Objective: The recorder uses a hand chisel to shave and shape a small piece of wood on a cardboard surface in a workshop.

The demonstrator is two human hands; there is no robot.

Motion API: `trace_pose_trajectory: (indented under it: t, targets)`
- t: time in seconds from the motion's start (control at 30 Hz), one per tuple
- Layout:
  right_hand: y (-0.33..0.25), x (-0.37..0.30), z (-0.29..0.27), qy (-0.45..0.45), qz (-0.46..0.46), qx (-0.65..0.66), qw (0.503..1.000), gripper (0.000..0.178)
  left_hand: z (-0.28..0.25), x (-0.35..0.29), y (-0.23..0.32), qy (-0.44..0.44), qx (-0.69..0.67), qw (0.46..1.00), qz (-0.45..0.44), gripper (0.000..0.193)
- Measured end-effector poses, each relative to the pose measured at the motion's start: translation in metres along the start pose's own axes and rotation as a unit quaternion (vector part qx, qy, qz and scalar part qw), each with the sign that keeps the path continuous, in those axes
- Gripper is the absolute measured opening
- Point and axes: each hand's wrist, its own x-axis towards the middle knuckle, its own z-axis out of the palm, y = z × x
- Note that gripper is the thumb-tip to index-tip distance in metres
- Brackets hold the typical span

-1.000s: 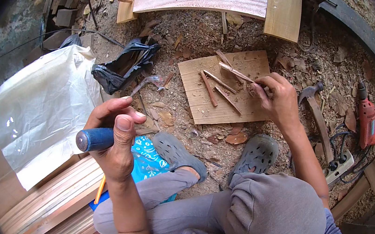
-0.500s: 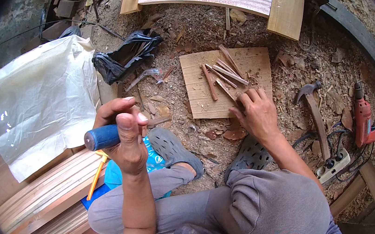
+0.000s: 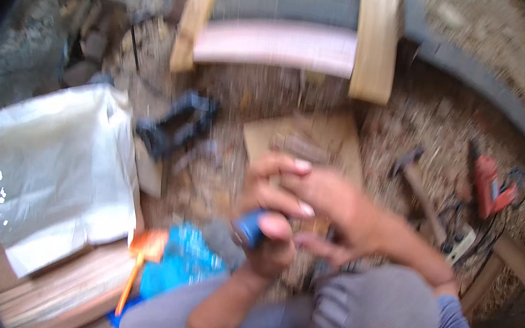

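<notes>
Wrapped in my left hand (image 3: 273, 249) is a tool's blue handle (image 3: 247, 228); the rest of the tool is hidden, so its kind does not show. My right hand (image 3: 352, 208) has come up against the left fingers, and blur smears its own fingers. Whether it grips anything cannot be made out. Beyond both hands lies a piece of cardboard (image 3: 345, 135) on the littered ground. Several thin wood strips (image 3: 301, 146) rest on it, partly hidden and blurred.
At the right are a hammer (image 3: 425, 197), a red power drill (image 3: 487, 185) and a white power strip (image 3: 461, 245). A pale board (image 3: 277, 46) spans two timbers ahead. Leftward lie a black plastic bag (image 3: 163, 142), a whitish sheet (image 3: 58, 172), stacked wood (image 3: 66, 271) and a blue bag (image 3: 175, 261).
My right hand has left the wood strips and drawn back toward the left hand. The left hand, still holding the blue handle, has moved right. The whole view has shifted and blurred.
</notes>
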Motion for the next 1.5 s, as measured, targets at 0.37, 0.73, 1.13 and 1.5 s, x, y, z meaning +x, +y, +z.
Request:
trace_pose_trajectory:
  t: [0.37, 0.73, 1.13, 1.5]
  targets:
    - [0.025, -0.064, -0.001, 0.248, 0.163, 0.052, 0.954, 0.041, -0.032, -0.070, -0.124, -0.218, 0.353, 0.909, -0.043, 0.047]
    - [0.025, -0.070, -0.044, 0.441, 0.118, 0.170, 0.874, 0.055, -0.034, -0.050, -0.152, -0.198, 0.443, 0.873, 0.055, 0.024]
    - [0.017, -0.079, -0.022, 0.422, 0.137, 0.184, 0.877, 0.059, -0.040, -0.050, -0.139, -0.231, 0.407, 0.882, 0.045, 0.019]
    - [0.016, -0.078, -0.030, 0.415, 0.127, 0.191, 0.880, 0.058, 0.003, -0.087, -0.100, -0.172, 0.306, 0.934, -0.073, 0.012]
